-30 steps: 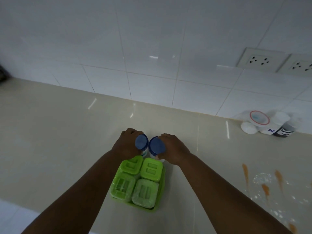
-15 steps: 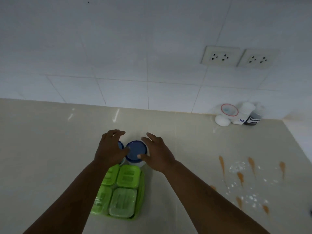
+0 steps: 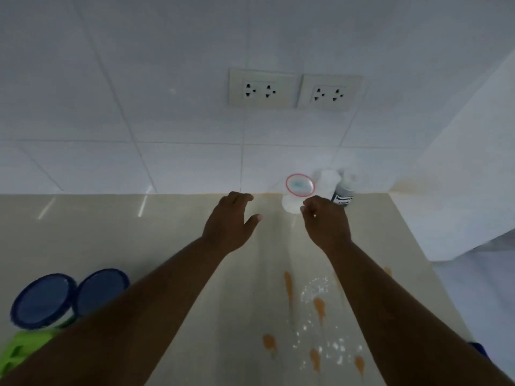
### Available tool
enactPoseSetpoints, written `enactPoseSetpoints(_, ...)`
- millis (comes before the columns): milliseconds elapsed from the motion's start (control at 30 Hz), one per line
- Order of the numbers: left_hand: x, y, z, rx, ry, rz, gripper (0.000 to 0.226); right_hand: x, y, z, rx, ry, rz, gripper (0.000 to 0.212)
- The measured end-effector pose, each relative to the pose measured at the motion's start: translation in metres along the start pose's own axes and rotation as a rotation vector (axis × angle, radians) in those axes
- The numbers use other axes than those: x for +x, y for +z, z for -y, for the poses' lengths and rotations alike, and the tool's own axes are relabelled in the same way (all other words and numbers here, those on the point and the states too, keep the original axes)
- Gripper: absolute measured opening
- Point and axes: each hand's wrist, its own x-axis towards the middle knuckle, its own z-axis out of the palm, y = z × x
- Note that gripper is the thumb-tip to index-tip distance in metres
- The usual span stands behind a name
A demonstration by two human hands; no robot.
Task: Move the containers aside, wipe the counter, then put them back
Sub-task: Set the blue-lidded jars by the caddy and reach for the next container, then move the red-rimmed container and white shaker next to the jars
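Against the back wall stands a cluster of small containers: a clear one with a red-rimmed lid (image 3: 299,185), a white jar (image 3: 290,204), a white bottle (image 3: 328,181) and a dark labelled bottle (image 3: 343,194). My right hand (image 3: 326,223) hovers just in front of them, fingers loosely curled, holding nothing. My left hand (image 3: 231,220) is spread open over the beige counter (image 3: 167,235), left of the cluster. Two blue-lidded jars (image 3: 69,298) and a green tray of containers (image 3: 19,349) sit at the near left, partly behind my left forearm.
Orange streaks (image 3: 288,288) and white powder (image 3: 315,288) soil the counter between and under my forearms. Two wall sockets (image 3: 295,91) sit above the cluster. A white side wall (image 3: 468,176) closes the counter on the right. A blue object (image 3: 478,348) peeks beside my right forearm.
Both hands have let go of the blue-lidded jars and reached right and forward toward the back-wall cluster. The view has swung right, leaving the jars and green tray at the lower left.
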Motion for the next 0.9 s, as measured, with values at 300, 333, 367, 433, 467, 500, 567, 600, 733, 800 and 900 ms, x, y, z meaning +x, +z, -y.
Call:
enactPoseSetpoints(300, 0.124, 0.083, -0.081, 0.086, -0.027, 0.133, 0.074, 0.112, -0.022, -0.063, -0.459, -0.109, 0.168, 0.042)
enactPoseSetpoints(333, 0.129, 0.089, -0.084, 0.11, -0.046, 0.148, 0.076, 0.116, -0.021, -0.066, -0.485, -0.128, 0.24, 0.045)
enactPoseSetpoints(367, 0.132, 0.095, -0.087, 0.142, -0.057, 0.152, 0.076, 0.117, -0.019, -0.069, -0.519, -0.165, 0.288, 0.044)
enactPoseSetpoints(433, 0.135, 0.104, -0.089, 0.194, -0.063, 0.137, 0.075, 0.117, -0.016, -0.071, -0.561, -0.248, 0.273, 0.041)
enactPoseSetpoints(467, 0.135, 0.107, -0.088, 0.208, -0.067, 0.126, 0.076, 0.116, -0.016, -0.071, -0.554, -0.271, 0.242, 0.042)
enactPoseSetpoints(500, 0.134, 0.109, -0.087, 0.218, -0.074, 0.116, 0.077, 0.113, -0.016, -0.069, -0.544, -0.284, 0.222, 0.044)
enactPoseSetpoints(567, 0.131, 0.108, -0.085, 0.232, -0.104, 0.108, 0.082, 0.106, -0.018, -0.065, -0.549, -0.313, 0.219, 0.05)
enactPoseSetpoints(600, 0.128, 0.104, -0.085, 0.238, -0.117, 0.113, 0.085, 0.102, -0.019, -0.062, -0.559, -0.325, 0.231, 0.052)
enactPoseSetpoints(733, 0.101, 0.083, -0.077, 0.286, -0.086, 0.14, 0.088, 0.071, -0.021, -0.047, -0.582, -0.365, 0.233, 0.044)
enactPoseSetpoints(800, 0.08, 0.067, -0.064, 0.288, -0.048, 0.143, 0.09, 0.051, -0.021, -0.032, -0.552, -0.339, 0.222, 0.043)
enactPoseSetpoints(900, 0.045, 0.026, -0.035, 0.225, -0.066, 0.15, 0.095, 0.021, -0.022, 0.004, -0.427, -0.29, 0.257, 0.049)
